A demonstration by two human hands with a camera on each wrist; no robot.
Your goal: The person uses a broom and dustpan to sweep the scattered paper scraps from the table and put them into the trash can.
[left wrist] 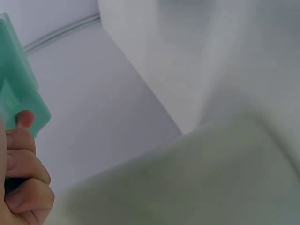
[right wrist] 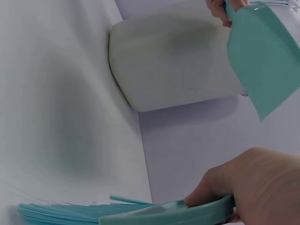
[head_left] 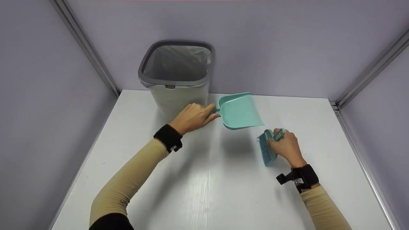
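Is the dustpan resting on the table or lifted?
Lifted. The left hand holds the dustpan by its handle above the table; its shadow lies apart below it.

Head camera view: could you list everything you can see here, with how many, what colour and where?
waste bin: one, grey rim with a pale body and a clear liner, at the back of the table against the wall.
dustpan: one, teal, lifted above the table just right of the bin, held by its handle.
brush: one, teal, right of centre, bristles down on the table.
table: one, white, filling the lower view.
walls: pale lilac, on three sides, with metal corner strips.
left hand: one, grips the dustpan's handle; tan sleeve, black wrist strap.
right hand: one, grips the brush; same sleeve and strap.
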